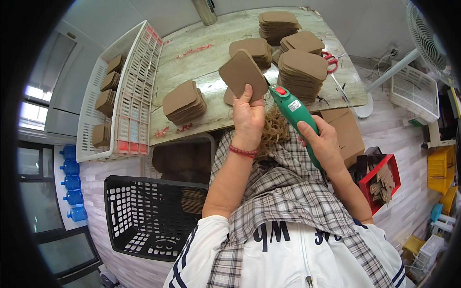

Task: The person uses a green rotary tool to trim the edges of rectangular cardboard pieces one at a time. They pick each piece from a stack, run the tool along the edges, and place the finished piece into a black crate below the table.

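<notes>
My left hand [249, 115] grips a flat brown rounded-square piece [243, 72], thumb on its face, raised over the near part of the table. Wrapped in my right hand [324, 141] is a green handheld electric cutter [294, 108] with a red button. The cutter's narrow dark tip meets or nearly meets the piece's right edge; I cannot tell which. A similar brown piece [229, 96] lies partly hidden behind my left hand. Curly brown trimmings [274, 127] are heaped on my checked apron [283, 192], below the cutter.
Stacks of brown pieces [302, 67] stand at the right of the table [192, 67], another stack [184, 102] at its left. Red-handled scissors [330, 61] lie by the right edge. A white crate [129, 91], a black crate [144, 216], a red box [382, 182] and a fan [427, 36] surround me.
</notes>
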### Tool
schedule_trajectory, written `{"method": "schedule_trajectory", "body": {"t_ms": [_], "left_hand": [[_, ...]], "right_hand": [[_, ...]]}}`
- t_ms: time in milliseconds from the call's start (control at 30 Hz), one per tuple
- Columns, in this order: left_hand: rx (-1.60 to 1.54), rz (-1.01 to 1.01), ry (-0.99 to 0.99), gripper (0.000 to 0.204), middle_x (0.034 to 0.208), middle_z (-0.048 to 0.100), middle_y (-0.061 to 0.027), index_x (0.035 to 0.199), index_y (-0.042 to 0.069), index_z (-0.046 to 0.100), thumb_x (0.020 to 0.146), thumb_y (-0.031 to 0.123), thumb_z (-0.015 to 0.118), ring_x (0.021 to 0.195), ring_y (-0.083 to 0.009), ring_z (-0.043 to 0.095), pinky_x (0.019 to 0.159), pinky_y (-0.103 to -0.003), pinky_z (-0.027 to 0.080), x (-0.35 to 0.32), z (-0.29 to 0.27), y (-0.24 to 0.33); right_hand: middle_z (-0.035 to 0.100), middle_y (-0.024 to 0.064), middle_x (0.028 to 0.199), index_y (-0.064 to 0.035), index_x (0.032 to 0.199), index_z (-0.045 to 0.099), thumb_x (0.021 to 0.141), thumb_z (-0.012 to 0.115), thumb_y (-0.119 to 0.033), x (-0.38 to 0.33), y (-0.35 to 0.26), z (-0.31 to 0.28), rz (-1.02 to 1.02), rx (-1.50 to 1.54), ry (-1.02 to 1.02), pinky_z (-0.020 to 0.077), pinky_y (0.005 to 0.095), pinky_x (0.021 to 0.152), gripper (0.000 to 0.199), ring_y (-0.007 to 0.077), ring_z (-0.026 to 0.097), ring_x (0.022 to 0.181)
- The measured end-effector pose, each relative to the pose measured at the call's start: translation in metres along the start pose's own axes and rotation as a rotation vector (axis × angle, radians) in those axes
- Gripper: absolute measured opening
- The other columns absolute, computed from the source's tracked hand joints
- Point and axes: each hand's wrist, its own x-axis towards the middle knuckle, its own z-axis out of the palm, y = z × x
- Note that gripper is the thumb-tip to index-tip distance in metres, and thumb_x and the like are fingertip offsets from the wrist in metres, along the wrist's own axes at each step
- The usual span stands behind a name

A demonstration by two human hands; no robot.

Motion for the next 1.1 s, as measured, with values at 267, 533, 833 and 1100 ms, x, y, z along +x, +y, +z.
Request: {"method": "schedule_trajectory", "body": {"t_ms": [267, 533, 833, 1100], "left_hand": [[0.021, -0.111, 0.0, 0.045, 0.124, 0.054, -0.01, 0.13, 0.008, 0.044, 0.089, -0.005, 0.055, 0.115, -0.0255, 0.054, 0.101, -0.041, 0.045, -0.023, -0.006, -0.015], [0.189, -0.17, -0.057, 0.041, 0.117, 0.059, -0.0083, 0.126, 0.007, 0.047, 0.088, -0.006, 0.057, 0.108, -0.023, 0.058, 0.097, -0.04, 0.048, -0.031, -0.024, -0.011], [0.632, -0.173, -0.227, 0.034, 0.107, 0.066, -0.0091, 0.116, 0.0, 0.057, 0.083, -0.009, 0.059, 0.093, -0.0168, 0.065, 0.078, -0.029, 0.056, -0.017, -0.03, 0.05], [0.892, -0.323, -0.275, 0.036, 0.107, 0.065, -0.0076, 0.118, -0.001, 0.057, 0.083, -0.009, 0.059, 0.092, -0.0133, 0.064, 0.077, -0.026, 0.054, -0.014, -0.031, 0.083]], "right_hand": [[0.06, 0.0024, 0.068, 0.0026, 0.1, 0.063, 0.089, 0.066, -0.029, 0.009, -0.004, -0.006, -0.004, -0.02, 0.012, 0.0433, 0.0208, 0.052, 0.034, 0.0065, 0.054, 0.058], [0.06, 0.0022, 0.07, 0.0009, 0.099, 0.064, 0.089, 0.065, -0.031, 0.015, -0.012, -0.018, 0.04, 0.019, 0.003, 0.0426, 0.0205, 0.053, 0.034, 0.0062, 0.053, 0.058], [0.058, 0.0019, 0.072, 0.0005, 0.103, 0.06, 0.092, 0.061, -0.032, 0.004, -0.019, -0.045, 0.128, -0.058, -0.149, 0.043, 0.021, 0.056, 0.034, 0.0061, 0.052, 0.06], [0.058, 0.0004, 0.07, 0.0021, 0.099, 0.062, 0.088, 0.066, -0.029, -0.005, -0.008, -0.051, 0.07, -0.122, -0.223, 0.0441, 0.0216, 0.054, 0.034, 0.0058, 0.053, 0.061]]}}
